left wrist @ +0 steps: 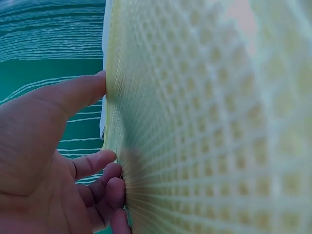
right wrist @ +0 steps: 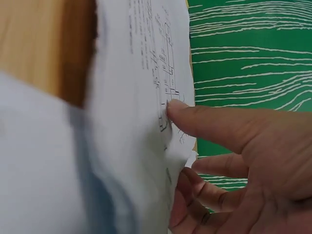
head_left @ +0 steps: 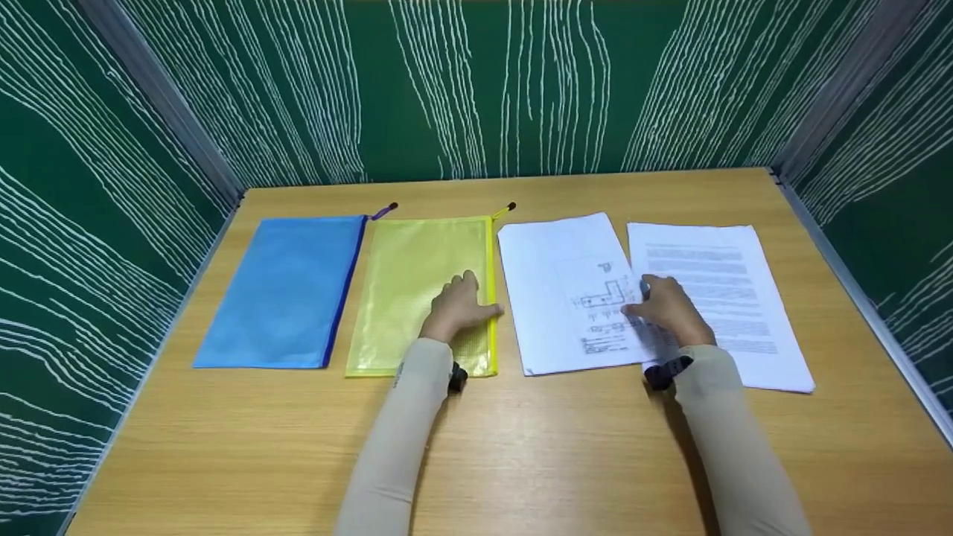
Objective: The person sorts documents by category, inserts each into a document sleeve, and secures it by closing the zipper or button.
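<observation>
Right hand (head_left: 674, 313) is edge-pinching the drawing papers (head_left: 562, 298), probably best since they're looking light, floppy. Left hand (head_left: 456, 305) is resting spread on the yellow folder (head_left: 409, 290).

Head view: the right paper (head_left: 700, 298) and the left paper (head_left: 558, 283) bear writing too small to read; the right hand (head_left: 674, 309) hides where the papers meet, the left hand (head_left: 458, 304) part of the yellow pouch (head_left: 417, 275). The bottom edge cuts off both sleeves (head_left: 383, 461) and the table (head_left: 551, 461). Left wrist view: the pouch, blurred close up, runs out of frame. Right wrist view: the foreground paper and table are blurred.
</observation>
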`<move>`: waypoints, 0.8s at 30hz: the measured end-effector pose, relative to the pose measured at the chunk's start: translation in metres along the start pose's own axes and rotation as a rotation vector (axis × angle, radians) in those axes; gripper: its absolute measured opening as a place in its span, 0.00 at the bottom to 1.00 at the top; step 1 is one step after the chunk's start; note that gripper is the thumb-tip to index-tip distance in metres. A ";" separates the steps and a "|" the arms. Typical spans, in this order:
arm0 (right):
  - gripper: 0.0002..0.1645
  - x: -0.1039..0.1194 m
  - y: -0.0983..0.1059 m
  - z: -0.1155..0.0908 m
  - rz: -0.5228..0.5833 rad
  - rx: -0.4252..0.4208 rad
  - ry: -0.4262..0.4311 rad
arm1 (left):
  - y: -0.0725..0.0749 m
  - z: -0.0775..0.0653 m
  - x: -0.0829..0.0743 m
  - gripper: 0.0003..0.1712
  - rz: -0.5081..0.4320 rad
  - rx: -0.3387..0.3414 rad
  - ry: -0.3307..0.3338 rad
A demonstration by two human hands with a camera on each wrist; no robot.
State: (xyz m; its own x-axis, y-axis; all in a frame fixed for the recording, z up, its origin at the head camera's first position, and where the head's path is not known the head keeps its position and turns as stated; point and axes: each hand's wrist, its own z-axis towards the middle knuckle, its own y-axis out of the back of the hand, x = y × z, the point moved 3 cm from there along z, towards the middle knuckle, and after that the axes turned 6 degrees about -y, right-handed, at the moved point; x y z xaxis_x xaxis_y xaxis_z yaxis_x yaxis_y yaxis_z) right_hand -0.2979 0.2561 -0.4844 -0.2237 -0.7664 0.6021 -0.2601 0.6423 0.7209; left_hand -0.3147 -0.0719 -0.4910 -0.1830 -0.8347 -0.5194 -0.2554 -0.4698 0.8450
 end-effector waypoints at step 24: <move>0.37 -0.003 -0.002 -0.006 0.079 0.060 0.015 | 0.002 0.000 0.005 0.46 -0.074 0.048 -0.016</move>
State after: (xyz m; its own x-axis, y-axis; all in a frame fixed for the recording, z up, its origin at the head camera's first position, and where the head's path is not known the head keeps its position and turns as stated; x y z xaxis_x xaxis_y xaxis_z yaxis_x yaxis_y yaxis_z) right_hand -0.2914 0.2575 -0.4855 -0.2315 -0.7132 0.6616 -0.2980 0.6994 0.6497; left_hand -0.3163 -0.0769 -0.4915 -0.1773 -0.7930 -0.5829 -0.3141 -0.5157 0.7971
